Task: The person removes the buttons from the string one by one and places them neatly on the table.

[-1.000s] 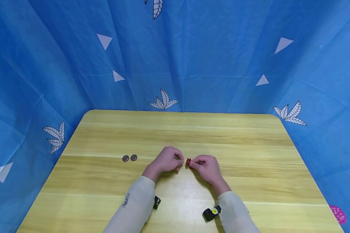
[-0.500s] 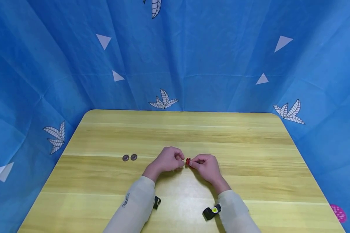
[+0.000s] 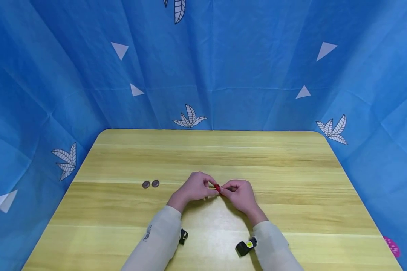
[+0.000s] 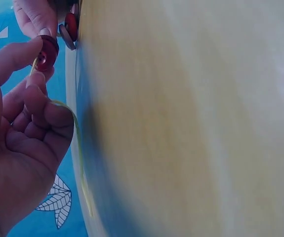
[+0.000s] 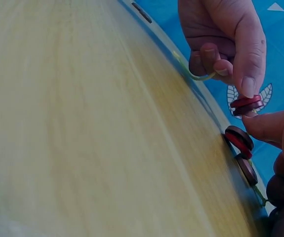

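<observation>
Just right of the table's middle, my left hand (image 3: pixel 196 187) pinches a red button (image 4: pixel 46 55) between thumb and index finger. A yellow cord (image 4: pixel 80 165) runs out of its hole, past the left fingers, with its loose end trailing down. Against the red button lies a dark button (image 5: pixel 248 107). My right hand (image 3: pixel 240 194) meets it from the other side, pinching the cord right behind these buttons. Below the right fingertips more threaded buttons hang, a red one (image 5: pixel 237 143) among dark ones, above a knot (image 5: pixel 264 202). The right fingertips' exact hold is partly hidden.
Two brown buttons (image 3: pixel 150 184) lie side by side on the wooden table (image 3: pixel 274 158), left of the hands. A blue patterned curtain (image 3: pixel 251 64) surrounds the table's back and sides. Black wrist cameras (image 3: pixel 246 247) sit at the sleeves.
My left hand has shifted slightly right, from the cord's free side onto the red button, and its fingertips now touch it. The right hand has stayed nearly still.
</observation>
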`<state>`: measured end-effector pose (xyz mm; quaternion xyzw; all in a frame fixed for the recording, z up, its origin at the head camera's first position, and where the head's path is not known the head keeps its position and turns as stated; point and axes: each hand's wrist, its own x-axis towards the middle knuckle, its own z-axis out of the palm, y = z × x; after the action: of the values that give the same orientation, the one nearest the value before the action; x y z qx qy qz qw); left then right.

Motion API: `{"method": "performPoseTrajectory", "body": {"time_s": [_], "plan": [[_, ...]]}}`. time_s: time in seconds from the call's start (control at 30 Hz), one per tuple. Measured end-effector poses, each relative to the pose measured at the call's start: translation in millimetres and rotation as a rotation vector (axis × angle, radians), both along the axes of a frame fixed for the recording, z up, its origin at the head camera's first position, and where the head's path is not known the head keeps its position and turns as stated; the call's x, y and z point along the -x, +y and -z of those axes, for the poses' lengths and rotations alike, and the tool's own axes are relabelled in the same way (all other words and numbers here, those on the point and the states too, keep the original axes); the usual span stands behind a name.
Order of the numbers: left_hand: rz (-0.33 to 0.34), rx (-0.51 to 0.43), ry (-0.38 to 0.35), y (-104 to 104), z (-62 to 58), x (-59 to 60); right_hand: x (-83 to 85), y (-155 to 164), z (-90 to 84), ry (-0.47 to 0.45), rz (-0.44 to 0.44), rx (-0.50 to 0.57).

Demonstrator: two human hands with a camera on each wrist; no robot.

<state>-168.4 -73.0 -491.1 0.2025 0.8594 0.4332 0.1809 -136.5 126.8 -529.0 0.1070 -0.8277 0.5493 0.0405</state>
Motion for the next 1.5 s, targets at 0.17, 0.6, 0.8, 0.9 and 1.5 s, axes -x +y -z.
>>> {"method": "performPoseTrajectory", "body": {"time_s": [0.17,0.6,0.8,0.9,1.5], "plan": [[-0.026,0.003,0.024,-0.6,-0.9,-1.6,0.4,0.3,0.7,0.002,-0.004,0.019],[-0.058,0.052,0.064,2.6,1.0,-3.0,0.7,0.8,6.2,-0.005,-0.001,0.019],[-0.048,0.069,0.098,0.3,3.3,-2.1,0.1,-0.2,5.6,-0.018,-0.006,0.014],[-0.065,0.064,0.084,-3.9,3.3,-1.4,-0.3,-0.1,4.2,-0.024,-0.01,0.026],[-0.178,0.038,0.017,-35.7,1.1,1.3,1.0,0.5,7.2,-0.016,0.004,0.02]]}}
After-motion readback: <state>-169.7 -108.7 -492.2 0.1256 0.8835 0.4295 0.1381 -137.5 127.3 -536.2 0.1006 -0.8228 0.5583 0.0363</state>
